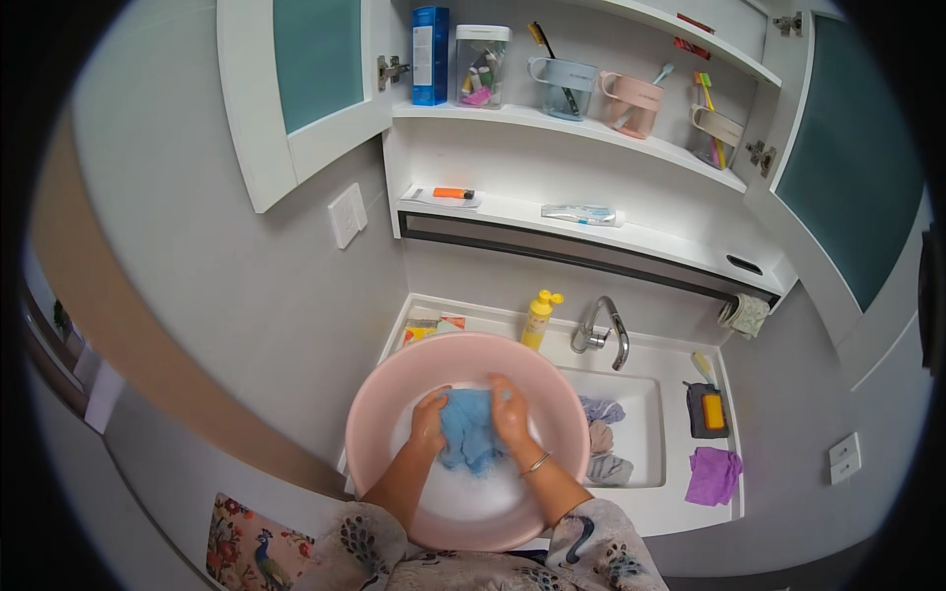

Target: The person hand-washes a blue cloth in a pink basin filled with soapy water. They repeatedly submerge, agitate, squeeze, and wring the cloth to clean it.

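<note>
A large pink basin (367,424) with whitish, sudsy water stands in front of me, overlapping the left part of the counter and sink. Inside it, a wet blue cloth (467,431) hangs between my two hands, its lower end reaching the suds. My left hand (428,418) grips the cloth's left side, fingers curled round the edge. On the opposite side my right hand (508,414) holds the cloth's right edge, with a bracelet on that wrist. Part of the fingers of both hands is hidden by the cloth.
Right of the basin, several wet cloths (609,467) lie in the white sink (645,424) below a chrome faucet (601,335). A yellow bottle (537,320) stands behind the basin. A purple cloth (713,476), orange soap bar (712,412) and brush (703,367) line the right counter. Open cabinet doors (258,148) overhang.
</note>
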A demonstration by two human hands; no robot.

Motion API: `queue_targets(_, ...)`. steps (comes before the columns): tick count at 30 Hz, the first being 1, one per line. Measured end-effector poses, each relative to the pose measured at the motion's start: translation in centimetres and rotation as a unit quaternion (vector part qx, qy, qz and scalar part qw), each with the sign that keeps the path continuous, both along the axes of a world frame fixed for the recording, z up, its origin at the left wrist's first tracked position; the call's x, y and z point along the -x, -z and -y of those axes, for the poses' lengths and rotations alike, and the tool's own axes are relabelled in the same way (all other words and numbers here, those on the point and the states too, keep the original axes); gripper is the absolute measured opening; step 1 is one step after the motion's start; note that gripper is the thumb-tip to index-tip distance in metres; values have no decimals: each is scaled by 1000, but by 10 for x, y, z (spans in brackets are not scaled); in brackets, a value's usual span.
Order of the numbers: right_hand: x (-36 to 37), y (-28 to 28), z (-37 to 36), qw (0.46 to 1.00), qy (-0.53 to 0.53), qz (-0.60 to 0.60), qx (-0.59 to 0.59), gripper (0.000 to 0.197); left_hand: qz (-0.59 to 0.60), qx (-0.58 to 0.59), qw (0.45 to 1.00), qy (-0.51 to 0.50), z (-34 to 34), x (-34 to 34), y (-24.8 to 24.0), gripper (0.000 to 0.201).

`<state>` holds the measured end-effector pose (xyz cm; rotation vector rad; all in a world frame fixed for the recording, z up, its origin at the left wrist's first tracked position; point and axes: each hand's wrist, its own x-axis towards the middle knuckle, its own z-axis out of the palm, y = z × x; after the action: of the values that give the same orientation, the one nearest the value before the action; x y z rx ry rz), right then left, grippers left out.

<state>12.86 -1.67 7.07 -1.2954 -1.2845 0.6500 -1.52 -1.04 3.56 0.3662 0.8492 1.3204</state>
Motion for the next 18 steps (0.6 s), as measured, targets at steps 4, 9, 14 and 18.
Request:
queue_targets(4, 44, -3, 31, 973, -120, 195, -13, 27, -176, -83, 981, 23, -1, 8, 52, 23)
queue_targets(9, 23, -6, -11, 960, 1, 279, 23, 28, -66, 42, 996, 40, 4, -19, 22, 25)
queue_targets(14, 56, -16, 44, 947, -119, 280, -103, 25, 177, -92, 953, 229, -17, 21, 94, 38)
queue_targets(18, 27, -10, -8, 953, -27, 299, 40, 32, 53, 128, 962, 233, 14, -18, -31, 66)
